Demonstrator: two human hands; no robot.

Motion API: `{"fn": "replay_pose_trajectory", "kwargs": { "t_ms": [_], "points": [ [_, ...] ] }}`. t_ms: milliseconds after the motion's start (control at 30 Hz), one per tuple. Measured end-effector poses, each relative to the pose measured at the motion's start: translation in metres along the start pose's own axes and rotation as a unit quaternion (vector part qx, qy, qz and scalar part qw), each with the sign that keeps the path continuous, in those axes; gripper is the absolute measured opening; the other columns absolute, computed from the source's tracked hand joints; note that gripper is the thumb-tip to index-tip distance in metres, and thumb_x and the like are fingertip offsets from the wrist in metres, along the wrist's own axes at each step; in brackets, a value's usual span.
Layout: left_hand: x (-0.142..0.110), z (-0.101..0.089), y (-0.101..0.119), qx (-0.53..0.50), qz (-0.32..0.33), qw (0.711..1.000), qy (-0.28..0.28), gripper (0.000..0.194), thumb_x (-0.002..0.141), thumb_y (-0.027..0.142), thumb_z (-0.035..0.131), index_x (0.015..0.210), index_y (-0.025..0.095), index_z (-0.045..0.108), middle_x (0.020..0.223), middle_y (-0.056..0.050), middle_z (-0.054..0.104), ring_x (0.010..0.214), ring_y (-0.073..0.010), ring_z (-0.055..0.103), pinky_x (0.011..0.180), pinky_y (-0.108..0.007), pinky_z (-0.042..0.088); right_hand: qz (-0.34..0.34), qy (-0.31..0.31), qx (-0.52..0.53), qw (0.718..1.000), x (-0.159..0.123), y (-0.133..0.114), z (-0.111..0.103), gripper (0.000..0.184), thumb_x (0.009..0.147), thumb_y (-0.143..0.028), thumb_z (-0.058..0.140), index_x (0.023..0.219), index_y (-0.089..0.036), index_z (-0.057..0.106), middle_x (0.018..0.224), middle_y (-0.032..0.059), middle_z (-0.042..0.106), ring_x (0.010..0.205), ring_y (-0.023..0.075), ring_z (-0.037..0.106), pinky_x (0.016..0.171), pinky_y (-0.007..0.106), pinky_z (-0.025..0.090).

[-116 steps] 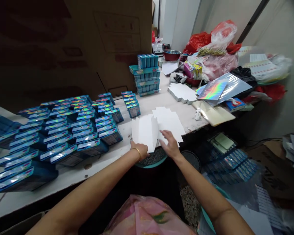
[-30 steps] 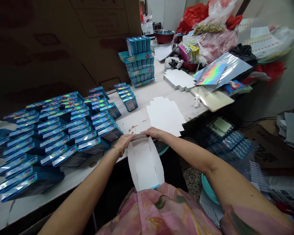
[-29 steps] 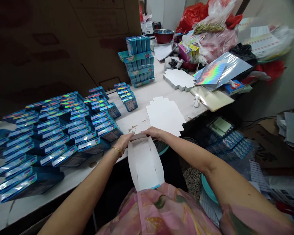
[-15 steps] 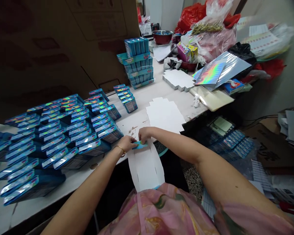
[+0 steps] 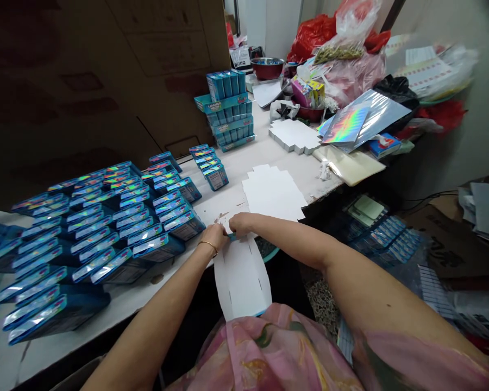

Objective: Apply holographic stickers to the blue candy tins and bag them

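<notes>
A flat white cardboard box blank [image 5: 241, 279] hangs from the table's front edge down to my lap, its printed blue side facing away. My left hand [image 5: 214, 237] and my right hand [image 5: 239, 223] are both closed on its top flap at the table [image 5: 118, 297] edge, pinching and folding it; a sliver of blue shows between the fingers. Just beyond my right hand lies a stack of more white blanks [image 5: 274, 192].
Rows of finished blue holographic boxes [image 5: 98, 225] cover the table's left. A tall stack of blue cartons [image 5: 228, 111] stands at the back, another stack of white blanks [image 5: 295, 136] and holographic sheets [image 5: 350, 122] at the right. Red plastic bags [image 5: 338, 38] pile behind.
I picked one blank off the stack and drew it over the table edge to my lap. In the last half second both hands pressed its top flap down and closer to the table.
</notes>
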State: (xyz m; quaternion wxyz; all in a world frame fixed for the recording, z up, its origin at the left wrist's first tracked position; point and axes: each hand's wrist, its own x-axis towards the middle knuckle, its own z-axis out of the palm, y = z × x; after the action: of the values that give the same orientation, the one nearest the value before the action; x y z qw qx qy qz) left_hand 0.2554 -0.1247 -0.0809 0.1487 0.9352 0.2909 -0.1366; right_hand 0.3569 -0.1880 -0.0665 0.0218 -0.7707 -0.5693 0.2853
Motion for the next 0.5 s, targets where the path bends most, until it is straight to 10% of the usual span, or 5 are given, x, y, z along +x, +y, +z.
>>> {"fn": "replay_pose_trajectory", "kwargs": {
  "t_ms": [333, 500],
  "points": [
    [-0.008, -0.003, -0.005, -0.064, -0.026, 0.998, 0.003, 0.027, 0.064, 0.034, 0.056, 0.083, 0.017, 0.066, 0.087, -0.011, 0.066, 0.088, -0.0269, 0.059, 0.071, -0.03, 0.042, -0.053, 0.048, -0.127, 0.989, 0.001, -0.018, 0.017, 0.021, 0.064, -0.014, 0.062, 0.084, -0.013, 0.062, 0.098, 0.0132, 0.064, 0.096, 0.024, 0.058, 0.08, 0.032, 0.045],
    [-0.062, -0.004, -0.014, -0.141, 0.076, 0.962, 0.221, 0.051, 0.072, 0.043, 0.05, 0.114, 0.014, 0.048, 0.116, -0.013, 0.053, 0.109, -0.0237, 0.047, 0.09, -0.034, 0.037, 0.105, 0.051, -0.011, 0.993, 0.0, 0.016, 0.001, 0.026, 0.059, -0.016, 0.065, 0.085, -0.014, 0.063, 0.098, 0.0129, 0.064, 0.096, 0.0257, 0.058, 0.077, 0.033, 0.047]
  ]
}}
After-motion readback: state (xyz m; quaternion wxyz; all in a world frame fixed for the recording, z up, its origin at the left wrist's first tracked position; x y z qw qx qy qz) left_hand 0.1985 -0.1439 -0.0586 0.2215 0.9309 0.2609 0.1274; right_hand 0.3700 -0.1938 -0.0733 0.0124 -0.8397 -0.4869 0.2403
